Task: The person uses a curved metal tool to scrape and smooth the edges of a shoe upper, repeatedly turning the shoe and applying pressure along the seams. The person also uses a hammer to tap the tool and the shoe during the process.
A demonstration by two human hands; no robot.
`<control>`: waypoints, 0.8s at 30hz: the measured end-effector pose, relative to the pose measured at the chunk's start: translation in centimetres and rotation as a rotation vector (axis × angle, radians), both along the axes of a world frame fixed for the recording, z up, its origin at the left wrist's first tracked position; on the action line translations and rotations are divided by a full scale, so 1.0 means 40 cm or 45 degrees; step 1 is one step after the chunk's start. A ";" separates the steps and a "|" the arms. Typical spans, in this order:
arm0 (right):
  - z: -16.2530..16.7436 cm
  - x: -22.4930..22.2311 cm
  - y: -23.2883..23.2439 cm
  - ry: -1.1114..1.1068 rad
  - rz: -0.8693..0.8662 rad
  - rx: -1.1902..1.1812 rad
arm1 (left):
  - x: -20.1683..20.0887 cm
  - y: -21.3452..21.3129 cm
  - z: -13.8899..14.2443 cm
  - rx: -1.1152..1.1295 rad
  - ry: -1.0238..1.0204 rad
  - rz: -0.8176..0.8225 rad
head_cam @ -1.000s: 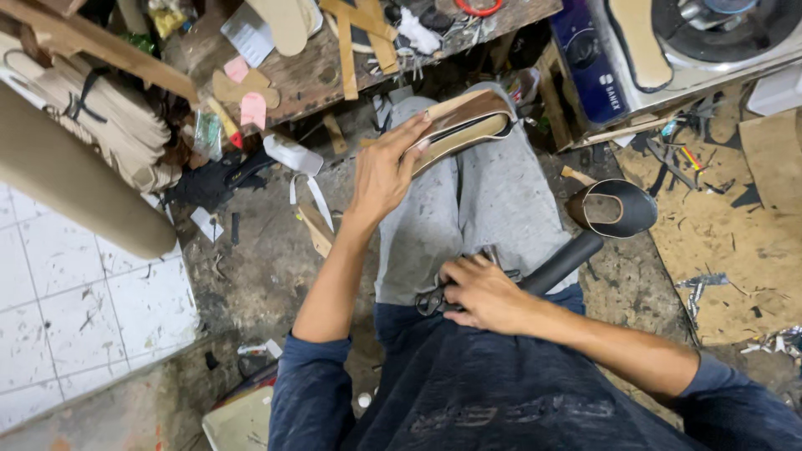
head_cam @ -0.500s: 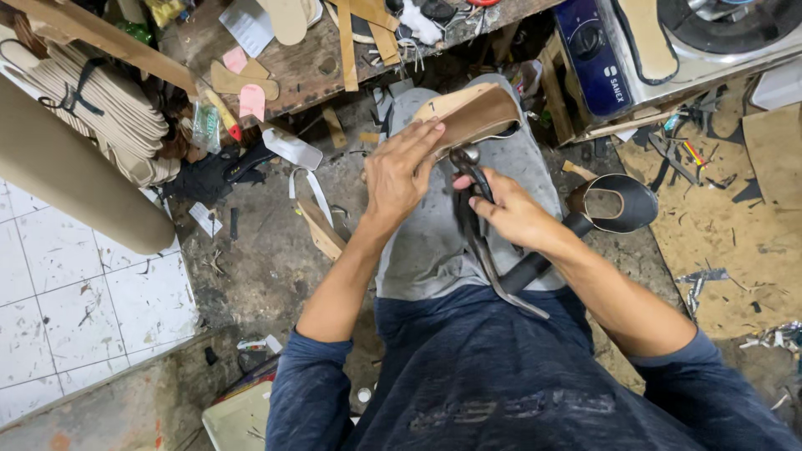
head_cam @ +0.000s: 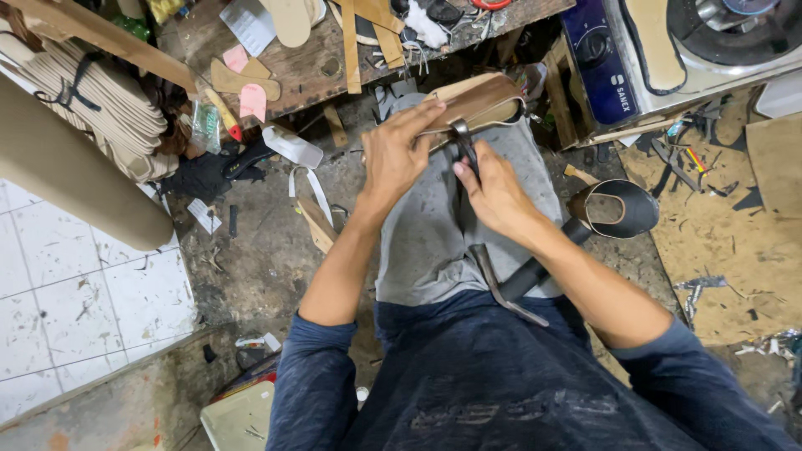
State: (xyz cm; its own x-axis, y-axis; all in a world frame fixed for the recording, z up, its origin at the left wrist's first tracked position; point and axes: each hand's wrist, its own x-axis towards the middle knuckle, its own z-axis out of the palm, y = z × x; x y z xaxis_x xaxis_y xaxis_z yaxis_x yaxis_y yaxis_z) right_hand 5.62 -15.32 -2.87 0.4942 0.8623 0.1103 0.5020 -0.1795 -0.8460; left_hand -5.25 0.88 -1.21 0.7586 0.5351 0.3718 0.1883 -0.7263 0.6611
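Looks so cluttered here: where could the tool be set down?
Bare room: the grey lap cloth beneath the left hand and right hand, and the white floor tiles beside the big roll. The wooden bench is crowded.
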 end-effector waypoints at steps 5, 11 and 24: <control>-0.008 0.017 -0.002 -0.022 0.027 -0.074 | 0.000 0.036 -0.012 -0.161 0.003 -0.113; -0.026 0.014 0.020 -0.031 -0.009 -0.270 | 0.077 0.079 0.003 -0.363 0.420 -0.004; 0.005 0.187 -0.004 0.753 0.079 -0.530 | 0.076 -0.014 -0.024 0.406 0.310 0.016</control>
State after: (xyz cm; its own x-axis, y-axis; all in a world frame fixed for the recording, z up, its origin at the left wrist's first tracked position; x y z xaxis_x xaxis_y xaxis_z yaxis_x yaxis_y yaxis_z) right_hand 13.12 -15.50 -2.67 0.3185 0.8027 -0.5042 0.0011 -0.5322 -0.8466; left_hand -2.20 0.31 -2.16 0.8394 0.4314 0.3306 0.3218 -0.8846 0.3374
